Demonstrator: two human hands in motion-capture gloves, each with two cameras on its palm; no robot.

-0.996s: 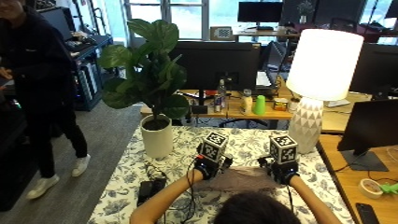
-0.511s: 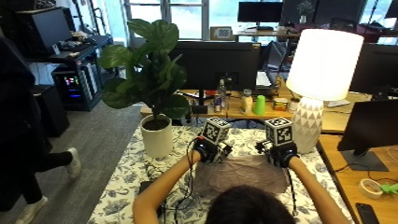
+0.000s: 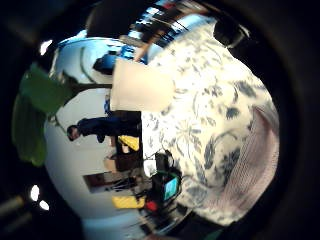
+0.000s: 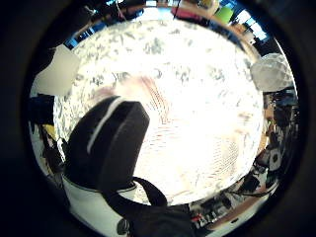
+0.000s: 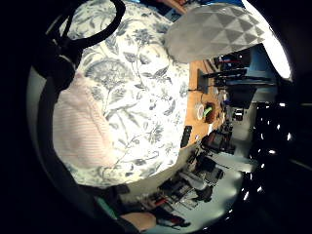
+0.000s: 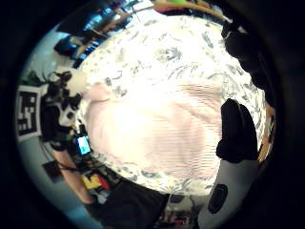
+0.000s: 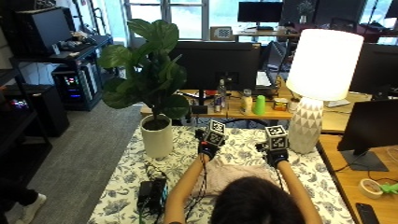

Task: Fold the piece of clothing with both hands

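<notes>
Pink finely striped garment [image 7: 227, 175] lies flat on the floral tablecloth [image 7: 124, 186] directly in front of the person, its near part hidden behind their head; a white pot [image 7: 157, 139] holding a large-leaved plant [image 7: 146, 70] stands at the table's far left, a white lamp [image 7: 314, 88] at the far right. Compared with half a second ago, both forearms reach a little further up the table, left hand [image 7: 207, 150] and right hand [image 7: 276, 156] now just beyond the garment's far edge. Finger positions cannot be told for either hand; in the thumb-side palm views a gloved thumb [image 4: 111, 143] hangs over the cloth, which shows soft wrinkles and rounded edges [image 6: 152, 129].
</notes>
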